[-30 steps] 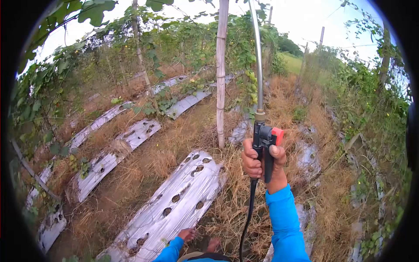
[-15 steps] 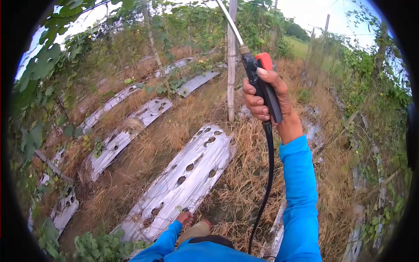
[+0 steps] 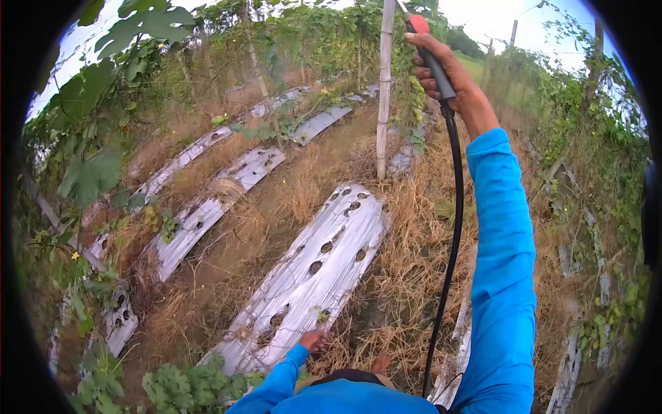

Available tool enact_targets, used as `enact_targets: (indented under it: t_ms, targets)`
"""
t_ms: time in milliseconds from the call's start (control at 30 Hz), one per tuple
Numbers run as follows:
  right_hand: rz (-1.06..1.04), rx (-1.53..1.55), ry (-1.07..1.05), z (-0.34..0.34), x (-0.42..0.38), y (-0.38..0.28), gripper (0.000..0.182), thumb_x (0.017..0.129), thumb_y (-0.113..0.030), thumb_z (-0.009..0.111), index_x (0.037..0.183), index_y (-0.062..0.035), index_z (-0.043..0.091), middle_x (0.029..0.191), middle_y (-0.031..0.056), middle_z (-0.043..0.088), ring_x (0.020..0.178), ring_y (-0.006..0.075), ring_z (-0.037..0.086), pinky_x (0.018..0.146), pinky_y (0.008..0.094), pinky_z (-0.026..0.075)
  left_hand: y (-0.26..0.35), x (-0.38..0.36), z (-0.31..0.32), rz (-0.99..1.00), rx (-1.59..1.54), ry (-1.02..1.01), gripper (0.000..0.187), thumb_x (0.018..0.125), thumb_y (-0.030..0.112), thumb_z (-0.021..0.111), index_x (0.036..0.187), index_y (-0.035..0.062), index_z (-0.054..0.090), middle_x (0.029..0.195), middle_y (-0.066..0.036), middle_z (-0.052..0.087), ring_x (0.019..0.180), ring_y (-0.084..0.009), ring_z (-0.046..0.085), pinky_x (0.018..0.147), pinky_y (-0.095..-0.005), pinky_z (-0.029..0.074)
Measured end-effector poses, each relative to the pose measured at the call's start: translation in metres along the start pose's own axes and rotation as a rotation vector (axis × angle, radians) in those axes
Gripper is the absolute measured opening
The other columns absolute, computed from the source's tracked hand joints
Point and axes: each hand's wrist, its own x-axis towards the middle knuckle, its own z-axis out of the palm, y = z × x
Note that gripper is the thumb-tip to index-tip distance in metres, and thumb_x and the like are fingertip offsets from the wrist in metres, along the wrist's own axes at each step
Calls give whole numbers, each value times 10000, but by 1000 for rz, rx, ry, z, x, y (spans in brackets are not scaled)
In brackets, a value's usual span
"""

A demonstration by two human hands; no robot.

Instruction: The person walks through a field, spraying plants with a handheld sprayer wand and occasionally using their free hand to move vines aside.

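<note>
My right hand (image 3: 452,72) is raised at the upper right, closed around the black handle of a sprayer wand (image 3: 436,74). My thumb lies by its red trigger (image 3: 418,25). The metal tube above the handle runs out of the top of the view. From the handle's lower end a black hose (image 3: 455,200) hangs down to my side. Low in front of my body, my left hand (image 3: 314,340) has curled fingers; whatever they may hold is too small to make out. Below it lies a strip of silvery plastic mulch (image 3: 303,290) with several round holes.
A bamboo post (image 3: 384,103) stands ahead, left of the wand. More mulch strips (image 3: 207,217) run off to the left. Dry brown grass (image 3: 407,269) lies between the rows. Climbing vines (image 3: 586,103) grow on both sides, and broad leaves (image 3: 89,176) hang close at the left.
My right hand has lifted the sprayer wand higher and slightly right, so less of its metal tube shows. My left hand appears slightly farther right. The view has shifted, moving the post and mulch rightward.
</note>
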Motion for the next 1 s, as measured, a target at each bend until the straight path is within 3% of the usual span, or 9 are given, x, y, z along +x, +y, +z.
enact_targets:
  t_ms: [133,333,533,667,767,833,900,933,1000]
  targets:
    - [118,224,-209,39,-17,-8,517,715,-580,707,733,-120,471,538,-59,415,371,15,411,307,152,345,-91,3,-49,-143,-82,-20,439,906,510,516,1004,103,648,892,-59,688,725,-172,649,591,-330,503]
    - [184,822,-918,84,-46,-12,509,844,-565,559,796,-73,440,581,-7,409,398,90,459,301,210,392,-88,-86,-36,-81,51,4,442,898,516,530,981,102,662,850,-43,687,695,-168,651,563,-335,500]
    - [151,910,-1063,117,-113,-34,520,851,-588,537,815,-81,427,599,2,408,402,91,458,313,219,418,-111,-127,-28,-142,80,38,387,892,447,522,978,99,669,852,-42,676,693,-154,641,560,-326,491]
    - [139,1027,-1130,129,-184,-26,524,846,-592,540,827,-84,412,611,4,407,403,85,455,322,228,428,-137,-175,-14,-102,116,95,325,880,450,529,892,134,602,806,10,616,670,-121,569,502,-307,368]
    - [139,1177,-1102,143,-249,-11,532,832,-592,555,826,-83,403,616,16,409,406,89,448,324,238,420,-187,-202,-12,-113,84,58,462,817,545,552,1000,138,669,899,13,652,699,-130,613,581,-329,462]
    - [136,1239,-1147,154,-289,-10,537,822,-590,567,822,-80,398,614,21,405,407,91,439,324,241,409,-201,-238,-2,-158,128,111,434,834,516,548,1021,141,659,894,29,648,659,-108,607,539,-307,450]
    - [134,1282,-1177,162,-316,-20,542,811,-588,578,817,-78,393,613,26,401,409,93,429,324,244,398,-220,-265,2,-153,130,-16,422,853,510,549,1025,138,650,860,33,645,623,-83,594,494,-265,427]
    - [133,1315,-1215,167,-328,-25,546,805,-586,585,818,-77,390,613,28,398,408,96,417,323,246,384,-235,-289,2,7,99,-54,449,863,544,538,1031,141,642,841,30,642,630,-70,592,484,-235,420]
    - [134,1353,-1247,175,-348,-41,557,792,-584,599,820,-71,385,613,24,386,412,97,393,325,250,361,-265,-302,0,-7,94,-57,462,864,561,533,1031,145,642,841,26,642,629,-67,592,483,-231,421]
